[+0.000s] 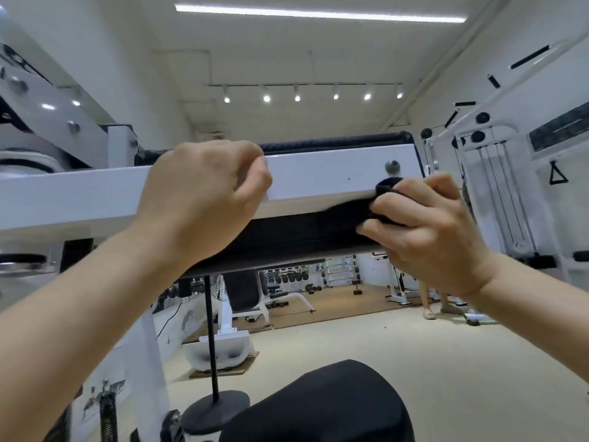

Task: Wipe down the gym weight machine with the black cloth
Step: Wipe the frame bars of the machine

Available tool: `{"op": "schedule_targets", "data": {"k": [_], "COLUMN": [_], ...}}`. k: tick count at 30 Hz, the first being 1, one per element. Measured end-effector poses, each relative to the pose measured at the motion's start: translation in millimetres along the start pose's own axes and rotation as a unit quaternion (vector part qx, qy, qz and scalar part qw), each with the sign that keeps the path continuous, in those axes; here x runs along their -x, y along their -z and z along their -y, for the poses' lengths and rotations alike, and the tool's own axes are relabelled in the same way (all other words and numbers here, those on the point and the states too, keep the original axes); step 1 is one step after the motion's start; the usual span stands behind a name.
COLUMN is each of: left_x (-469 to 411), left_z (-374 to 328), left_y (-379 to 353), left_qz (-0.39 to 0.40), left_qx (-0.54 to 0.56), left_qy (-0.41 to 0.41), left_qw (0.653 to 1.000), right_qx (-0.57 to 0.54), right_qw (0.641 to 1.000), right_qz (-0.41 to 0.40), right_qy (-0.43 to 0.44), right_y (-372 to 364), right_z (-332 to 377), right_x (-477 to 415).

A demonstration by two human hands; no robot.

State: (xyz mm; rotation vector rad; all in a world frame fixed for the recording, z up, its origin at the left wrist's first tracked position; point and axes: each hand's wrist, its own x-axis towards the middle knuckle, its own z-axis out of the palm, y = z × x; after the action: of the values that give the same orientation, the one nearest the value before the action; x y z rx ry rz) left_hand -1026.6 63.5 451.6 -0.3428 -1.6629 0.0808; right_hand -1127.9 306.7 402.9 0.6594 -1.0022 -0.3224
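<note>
With the right hand (424, 231) clenched around the bunched black cloth (360, 215) at the white beam's (318, 173) lower edge, and the left hand's (204, 199) grip fisted, seemingly empty, a loose fold could slip free.

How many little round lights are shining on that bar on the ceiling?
6 spotlights, in a row along the ceiling track: far left, then, far right. None looks hidden.
</note>
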Motion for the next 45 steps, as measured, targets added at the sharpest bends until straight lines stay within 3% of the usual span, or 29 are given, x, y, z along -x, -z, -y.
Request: {"op": "schedule_targets", "data": {"k": [7,12,17,22,24,31,38,42,45], "left_x": [2.8,0.3,0.0,1.1,6.7,65.8,119.1,147.8,157.2], "left_z": [-0.5,5.6,10.1,13.5,32.9,149.2,199.2,223.7,233.1], "left_y": [-3.6,4.7,4.4,9.5,24.7,64.9,97.5,112.1,116.8], "left_qz": [0.031,0.034,0.038,0.046,0.03,-0.03,-0.035,-0.049,-0.07], "left_qx": [-0.039,0.043,0.036,0.062,0.06,-0.105,-0.08,-0.086,-0.094], "left_qy": [-0.007,-0.007,-0.038,-0.041,-0.045,0.021,0.041,0.055,0.064], "left_qw": [0.999,0.998,0.998,0.996,0.997,0.994,0.995,0.994,0.991], "right_qx": [-0.118,-0.078,-0.039,-0.044,-0.075,-0.101,-0.128,-0.218,-0.227], "right_qw": [0.992,0.987,0.994,0.987,0.982,0.971,0.968,0.959,0.951], "right_qz": [-0.003,-0.056,-0.041,-0.06,-0.073,-0.07,-0.017,-0.007,-0.002], "right_qy": [0.047,0.127,0.096,0.144,0.16,0.206,0.214,0.182,0.21], "right_y": [-11.0,-21.8,-13.7,-31.6,-35.5,-40.4,-44.8,-38.9,-39.9], "right_z": [22.5,36.5,-10.1,41.0,64.7,117.0,179.9,198.0,225.8], "right_x": [-43.9,-66.9,-14.9,-75.5,-102.8,-160.1,-224.6,-254.1,-298.9]}}
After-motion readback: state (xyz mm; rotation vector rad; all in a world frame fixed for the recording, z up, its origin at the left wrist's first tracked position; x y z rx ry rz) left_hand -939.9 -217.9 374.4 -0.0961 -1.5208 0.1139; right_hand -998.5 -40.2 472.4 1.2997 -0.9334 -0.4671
